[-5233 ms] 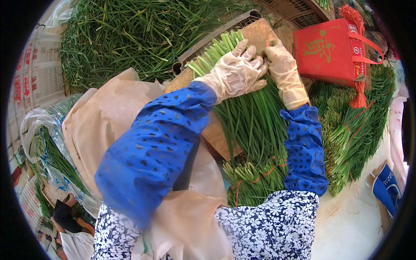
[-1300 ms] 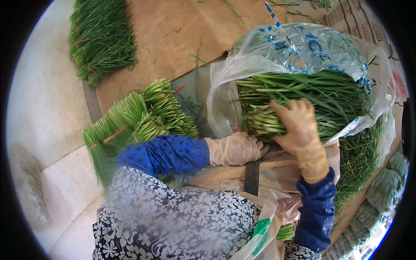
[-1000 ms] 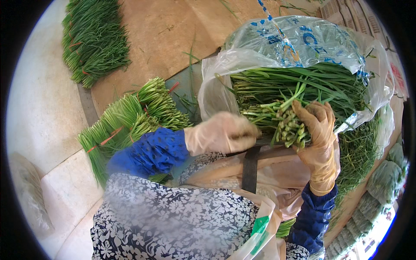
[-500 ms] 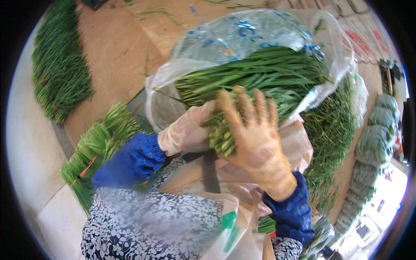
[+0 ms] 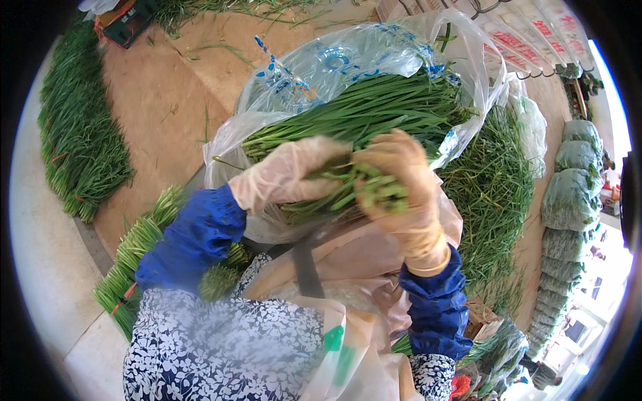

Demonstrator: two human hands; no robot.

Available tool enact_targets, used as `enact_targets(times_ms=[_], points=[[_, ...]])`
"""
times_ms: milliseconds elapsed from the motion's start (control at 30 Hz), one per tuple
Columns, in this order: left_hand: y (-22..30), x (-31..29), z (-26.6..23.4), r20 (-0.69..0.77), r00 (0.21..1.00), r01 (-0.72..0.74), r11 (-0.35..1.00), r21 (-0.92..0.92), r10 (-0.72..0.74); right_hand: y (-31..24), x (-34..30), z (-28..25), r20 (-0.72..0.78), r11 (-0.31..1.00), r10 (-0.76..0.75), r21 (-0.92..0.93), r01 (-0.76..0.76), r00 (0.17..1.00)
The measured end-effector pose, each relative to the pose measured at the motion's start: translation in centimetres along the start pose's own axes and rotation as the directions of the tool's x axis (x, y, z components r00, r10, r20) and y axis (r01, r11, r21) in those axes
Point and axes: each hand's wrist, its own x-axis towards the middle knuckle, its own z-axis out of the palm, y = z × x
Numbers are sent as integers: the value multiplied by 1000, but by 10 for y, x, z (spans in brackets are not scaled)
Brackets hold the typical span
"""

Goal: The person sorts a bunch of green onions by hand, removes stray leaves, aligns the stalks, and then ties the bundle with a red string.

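Note:
My right hand [image 5: 408,200], in a tan glove, is closed round a small bunch of garlic chives [image 5: 384,190], whose pale cut ends face me. Just left of it my left hand [image 5: 284,175], in a whitish glove, is at the side of the bunch; motion smears its fingers, so its grip is unclear. Beneath and beyond both hands, a large clear plastic bag [image 5: 221,144] with blue print lies spread around a thick heap of long chives [image 5: 374,110]. A pinkish apron [image 5: 348,247] covers my lap.
Tied chive bundles [image 5: 137,247] lie by my left elbow, and a long row of chives [image 5: 80,120] lines the far left. Loose green stalks [image 5: 491,180] are piled right of the bag. Bagged green bundles [image 5: 572,194] stand along the right. A dark crate [image 5: 130,23] is at the back left.
My right hand has gone from spread fingers over the bunch to a closed grip on its stalks. My left hand has shifted off the bunch's side and blurs. The view has moved slightly.

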Motion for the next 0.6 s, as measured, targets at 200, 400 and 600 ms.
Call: enact_targets(times_ms=[200,400,600], points=[[-20,-19,15,158,983,37,940,339,-95,8,7,-87,-469,776,593,551,-307,655],[44,16,-52,2,1000,-28,961,276,28,6,-9,-71,-325,817,518,462,-345,791],[57,99,9,150,987,18,978,208,-50,2,6,-45,-205,838,316,518,-171,927]])
